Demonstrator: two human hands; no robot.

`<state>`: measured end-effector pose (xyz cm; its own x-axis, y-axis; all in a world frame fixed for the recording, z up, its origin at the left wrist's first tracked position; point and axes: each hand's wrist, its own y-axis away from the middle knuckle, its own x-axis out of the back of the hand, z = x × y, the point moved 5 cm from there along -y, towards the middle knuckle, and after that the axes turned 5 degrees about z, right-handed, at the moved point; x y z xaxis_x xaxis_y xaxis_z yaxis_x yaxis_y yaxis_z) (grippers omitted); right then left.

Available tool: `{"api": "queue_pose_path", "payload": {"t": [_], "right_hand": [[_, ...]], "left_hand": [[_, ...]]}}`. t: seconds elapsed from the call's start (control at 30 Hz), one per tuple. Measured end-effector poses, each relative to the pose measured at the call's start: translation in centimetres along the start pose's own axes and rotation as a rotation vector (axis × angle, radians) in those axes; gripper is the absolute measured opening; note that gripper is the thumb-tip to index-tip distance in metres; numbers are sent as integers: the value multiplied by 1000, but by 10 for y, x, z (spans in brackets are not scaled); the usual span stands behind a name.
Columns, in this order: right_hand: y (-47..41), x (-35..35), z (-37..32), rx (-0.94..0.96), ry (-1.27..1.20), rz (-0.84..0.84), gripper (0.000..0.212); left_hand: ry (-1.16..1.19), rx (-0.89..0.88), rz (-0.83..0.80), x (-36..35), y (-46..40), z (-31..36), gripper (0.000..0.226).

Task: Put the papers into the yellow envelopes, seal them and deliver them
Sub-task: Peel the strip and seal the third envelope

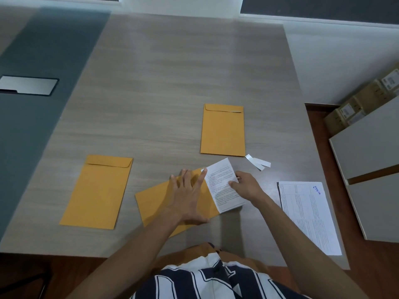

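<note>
Head view: left hand [187, 197] lies flat, grip spread, on envelope [157, 201]; right hand [246, 186] pinches paper [222, 186] at its mouth.

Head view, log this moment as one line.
left hand flat on envelope | right hand pushing folded paper in | two envelopes aside

This looks like an office or meeting room. A wide wood-grain table [172, 72] fills most of the frame, with a grey-blue panel [32, 104] along its left side holding a metal cable-access plate [28, 85]. Printed documents [311, 214] and yellow envelopes [222, 130] lie on the tabletop. At the right edge, labelled cardboard boxes [364, 100] stand against a white wall [336, 57], behind grey cabinet tops [371, 143].
</note>
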<state>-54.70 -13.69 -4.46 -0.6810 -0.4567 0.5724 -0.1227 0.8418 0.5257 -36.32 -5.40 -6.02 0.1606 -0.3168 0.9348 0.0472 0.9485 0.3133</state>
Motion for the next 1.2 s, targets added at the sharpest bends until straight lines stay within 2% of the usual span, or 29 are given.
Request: {"api": "queue_pose_path", "payload": {"t": [0.1, 0.27, 0.53, 0.7, 0.93, 1.2], "right_hand": [[4, -5, -2, -8, 16, -26, 16], [10, -2, -14, 86, 118, -8, 23], [10, -1, -18, 60, 61, -74, 22], [10, 2, -11, -40, -120, -169, 18], [10, 4, -17, -22, -31, -106, 16], [13, 0, -25, -45, -11, -134, 19]], "left_hand": [[-27, -43, 12, 0, 0, 1, 145], [3, -56, 24, 2, 4, 4, 145], [11, -92, 36, 8, 5, 5, 143], [47, -86, 49, 10, 7, 1, 146], [27, -95, 34, 14, 5, 5, 145], [57, -133, 71, 22, 4, 12, 146]]}}
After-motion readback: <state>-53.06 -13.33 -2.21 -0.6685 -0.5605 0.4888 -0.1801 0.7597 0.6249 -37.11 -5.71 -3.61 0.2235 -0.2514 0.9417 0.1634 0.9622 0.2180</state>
